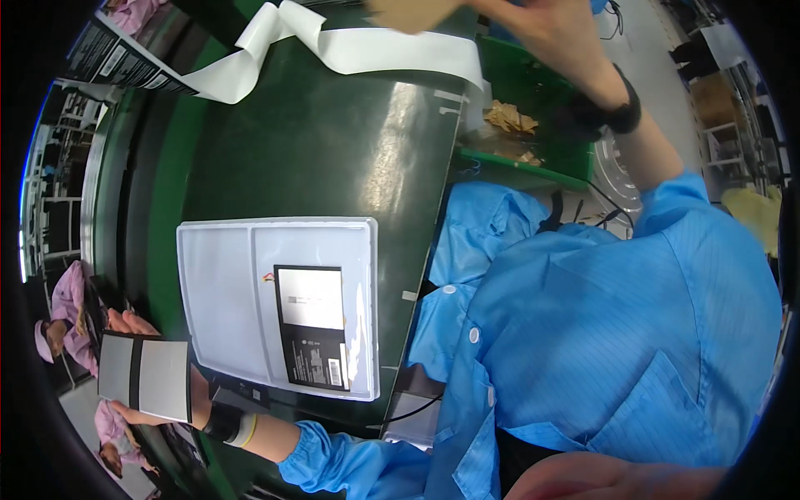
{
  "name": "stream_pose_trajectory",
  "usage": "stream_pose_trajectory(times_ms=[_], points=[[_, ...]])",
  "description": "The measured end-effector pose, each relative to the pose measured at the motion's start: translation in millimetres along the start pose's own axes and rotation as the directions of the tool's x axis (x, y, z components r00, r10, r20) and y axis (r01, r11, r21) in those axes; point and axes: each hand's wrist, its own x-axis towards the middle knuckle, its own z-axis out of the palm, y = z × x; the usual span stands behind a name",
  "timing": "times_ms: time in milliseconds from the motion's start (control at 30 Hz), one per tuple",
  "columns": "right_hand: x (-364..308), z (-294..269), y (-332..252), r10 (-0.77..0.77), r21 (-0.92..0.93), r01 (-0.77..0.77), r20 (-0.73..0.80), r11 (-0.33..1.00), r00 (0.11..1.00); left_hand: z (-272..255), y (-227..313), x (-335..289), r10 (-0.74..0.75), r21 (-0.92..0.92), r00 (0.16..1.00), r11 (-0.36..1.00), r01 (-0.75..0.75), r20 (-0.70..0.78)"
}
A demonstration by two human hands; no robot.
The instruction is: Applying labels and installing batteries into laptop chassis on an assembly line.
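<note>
While the left hand (196,404) at the lower left of the frame gripped a grey-and-black flat card (143,375) by its edge, fingers closed on it, the right hand (546,29) at the top edge pinched one brown cardboard piece (412,12). Between them, on the dark green belt (333,142), lay one white tray (242,300) with a single black-and-white leaflet (312,325) in its right compartment. One long white strip (350,46) curled across the upper left, and a green bin (533,92) holding brown scraps stood below the right wrist.
</note>
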Motion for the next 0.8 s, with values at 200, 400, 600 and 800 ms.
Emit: stream_pose_trajectory(times_ms=[200,400,600,800], points=[[-106.9,-58.1,106.1,0.244,-0.409,-0.121,0.263,0.905,0.933,9.5,-1.9,-6.1,0.008,0.016,0.999,1.000,-0.008,-0.041],[-168.8,-42.9,154.6,0.640,-0.711,-0.085,0.566,0.698,0.519,-49.0,-13.5,17.0,0.064,-0.422,0.783,0.868,0.263,0.619],[-96.0,-28.4,71.8,0.402,-0.466,-0.049,0.700,0.884,0.591,-37.2,-18.9,8.5,-0.035,-0.455,0.934,0.866,0.206,0.356],[-28.8,31.5,-1.8,-0.118,0.329,-0.148,0.666,0.933,0.737,9.7,-16.5,-13.0,0.105,0.186,0.992,0.976,-0.117,0.074]])
